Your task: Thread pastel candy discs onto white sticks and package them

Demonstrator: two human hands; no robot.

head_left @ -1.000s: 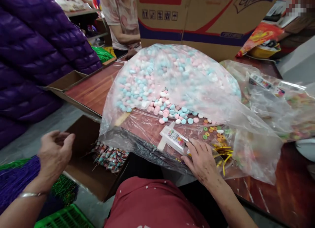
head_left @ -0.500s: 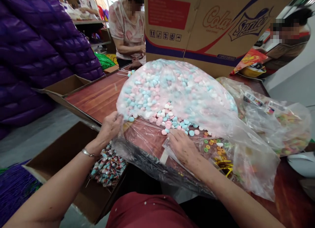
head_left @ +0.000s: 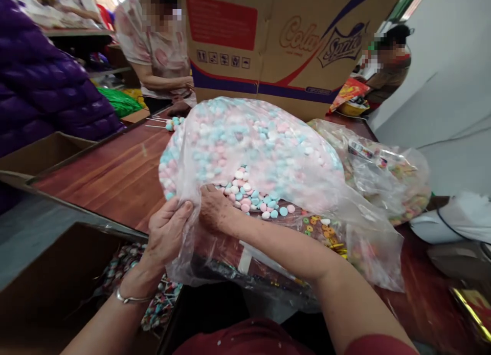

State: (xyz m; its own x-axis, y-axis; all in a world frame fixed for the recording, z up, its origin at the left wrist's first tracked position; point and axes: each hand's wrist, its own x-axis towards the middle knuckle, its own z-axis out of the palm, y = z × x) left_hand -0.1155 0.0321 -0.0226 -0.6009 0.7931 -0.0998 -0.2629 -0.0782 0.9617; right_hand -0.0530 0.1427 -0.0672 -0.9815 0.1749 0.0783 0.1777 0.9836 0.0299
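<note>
A large clear plastic bag (head_left: 215,155) full of pink, blue and white round candies lies on the table, with its mouth toward me. My left hand (head_left: 169,229) is closed on the gathered plastic at the left of the mouth, thumb on top. Just to its right, my right hand (head_left: 217,209) reaches across to the left into the mouth and touches the plastic. Its fingertips are hidden, so its grip is unclear. Beside the right hand, loose candies (head_left: 249,194) spill from the opening.
Small ring candies (head_left: 326,227) lie right of the loose ones. A second bag (head_left: 383,176) is farther right, near a white container (head_left: 437,224). Behind stands a big cardboard box (head_left: 268,38). Lollipops (head_left: 163,298) fill a box below left. Co-workers are beyond the table.
My right hand has moved left from the front edge of the bag mouth to beside my left hand. The left hand has gathered more plastic. The view has shifted right.
</note>
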